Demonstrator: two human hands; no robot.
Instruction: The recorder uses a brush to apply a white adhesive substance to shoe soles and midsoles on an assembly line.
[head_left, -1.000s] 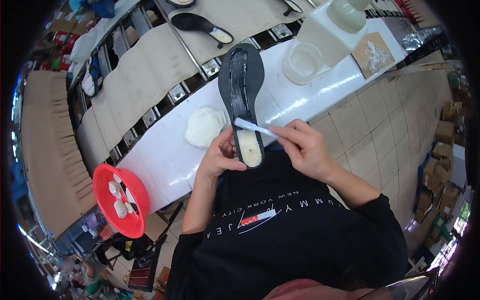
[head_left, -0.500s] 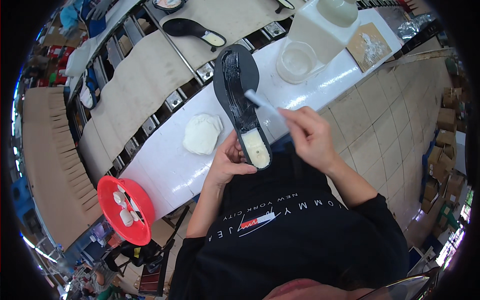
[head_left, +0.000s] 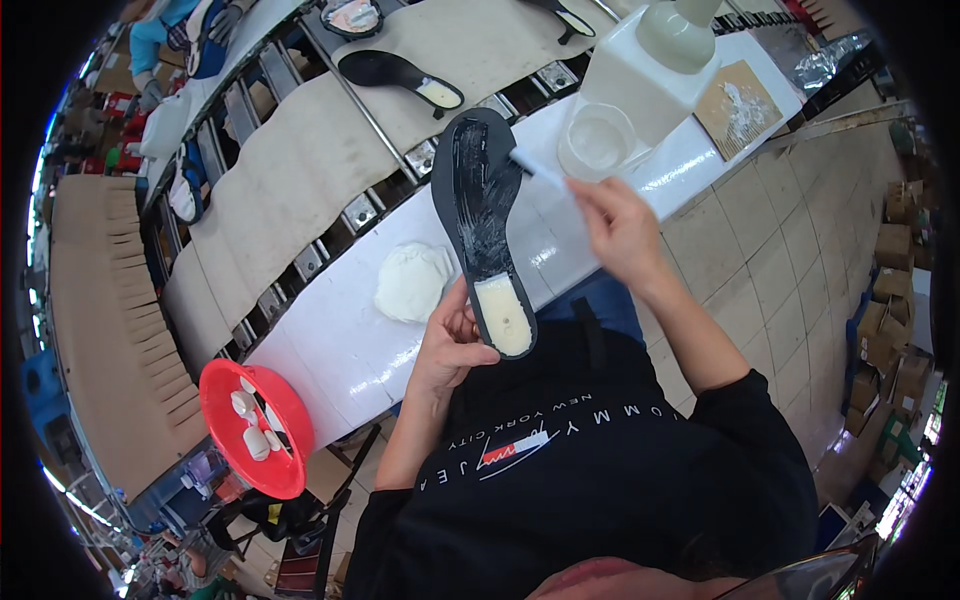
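Observation:
My left hand (head_left: pixel 448 345) grips the heel end of a long black shoe sole (head_left: pixel 482 215) with a cream heel patch, holding it up over the white workbench (head_left: pixel 330 350). Wet glue streaks shine on the sole's front half. My right hand (head_left: pixel 622 232) pinches a small white brush (head_left: pixel 532 168), its tip at the sole's right edge near the toe. A clear round glue tub (head_left: pixel 597 140) stands just beyond the brush.
A crumpled white cloth (head_left: pixel 410 283) lies on the bench left of the sole. A red bowl (head_left: pixel 255 428) with white pieces sits at the bench's left end. Beyond, a conveyor (head_left: pixel 300 170) carries other black soles (head_left: pixel 400 75). A white box (head_left: pixel 650 70) and cardboard square (head_left: pixel 740 108) stand far right.
The brush moved from the heel area up the sole toward the toe. The sole is now raised further out over the bench and my right hand has travelled with it.

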